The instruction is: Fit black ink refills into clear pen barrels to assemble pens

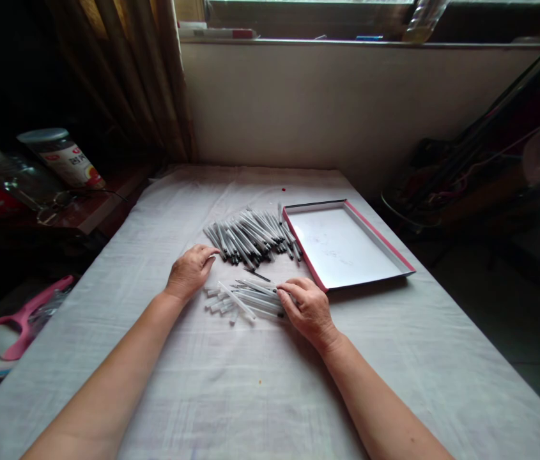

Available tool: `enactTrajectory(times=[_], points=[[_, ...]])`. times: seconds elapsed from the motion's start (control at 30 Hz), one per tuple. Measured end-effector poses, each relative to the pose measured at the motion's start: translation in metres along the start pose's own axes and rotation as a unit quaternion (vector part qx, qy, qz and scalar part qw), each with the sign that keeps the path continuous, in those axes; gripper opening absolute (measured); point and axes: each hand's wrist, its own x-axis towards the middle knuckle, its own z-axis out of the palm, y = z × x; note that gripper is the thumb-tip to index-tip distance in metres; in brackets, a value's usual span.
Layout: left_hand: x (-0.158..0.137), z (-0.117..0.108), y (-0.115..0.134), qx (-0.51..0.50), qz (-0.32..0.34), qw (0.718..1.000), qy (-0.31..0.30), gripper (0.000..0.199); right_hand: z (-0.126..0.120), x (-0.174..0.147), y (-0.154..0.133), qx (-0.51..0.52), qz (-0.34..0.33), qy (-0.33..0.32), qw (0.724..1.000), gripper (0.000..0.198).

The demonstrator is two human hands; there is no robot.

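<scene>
A dense pile of clear pens with black ends (250, 235) lies in the middle of the cloth. My left hand (192, 271) is at the pile's near left edge, thumb and fingers slightly apart, nothing visible between them. Closer to me is a smaller, looser group of whitish pen barrels (236, 300), some with dark tips showing. At the right end of that group my right hand (308, 310) has its fingers curled, thumb and forefinger around the end of a pen. A thin dark refill (257, 275) lies between the two groups.
A shallow white tray with pink and black edges (360, 246) lies right of the pens. On the left side stand a lidded jar (66, 156) and pink-handled scissors (23, 322). The cloth-covered table (193, 396) meets the wall below a window sill.
</scene>
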Motion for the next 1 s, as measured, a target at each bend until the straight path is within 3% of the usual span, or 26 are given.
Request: enactTrajectory(times=[0.23,0.47,0.63,0.8,1.0], points=[[0.045,0.007,-0.01,0.153,0.087,0.984,-0.011,0.036,0.0,0.0,0.002,0.037,0.0,0.021,0.999,0.022],[0.058,0.013,-0.022,0.148,0.173,0.974,-0.017,0.025,-0.002,0.0,0.0,0.061,0.0,0.02,0.998,0.021],[0.059,0.004,-0.026,0.118,0.23,0.966,-0.021,0.03,-0.003,0.001,-0.001,0.072,-0.002,0.029,0.997,0.021],[0.034,-0.013,-0.008,0.1,0.265,0.959,0.014,0.029,-0.002,0.001,-0.002,0.073,-0.005,0.041,0.996,0.018],[-0.037,-0.009,0.041,0.064,0.23,0.97,0.055,0.018,-0.001,0.001,-0.007,0.068,-0.009,0.04,0.997,0.018]])
